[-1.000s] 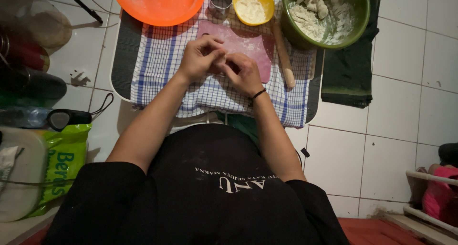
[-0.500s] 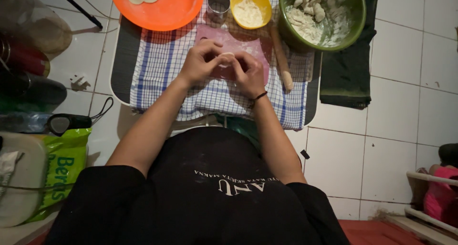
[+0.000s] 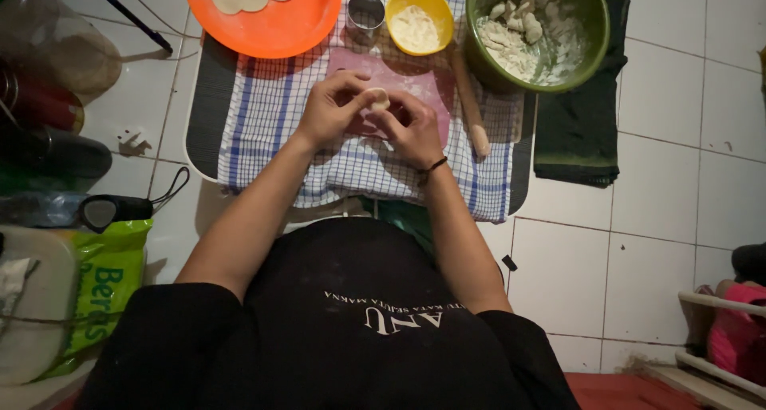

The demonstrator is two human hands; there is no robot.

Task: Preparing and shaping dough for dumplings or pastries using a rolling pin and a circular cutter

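We saw the small pale dough piece (image 3: 378, 100) pinched between both hands, left hand (image 3: 333, 107) and right hand (image 3: 415, 127) equally near, above the pink rolling mat (image 3: 399, 71).

A small, pale piece of dough (image 3: 378, 100) sits pinched between the fingertips of the left hand (image 3: 331, 111) and the right hand (image 3: 415, 127). It looks round and soft, off-white, held just above a pink mat (image 3: 415, 83) on the checked cloth (image 3: 263, 131).
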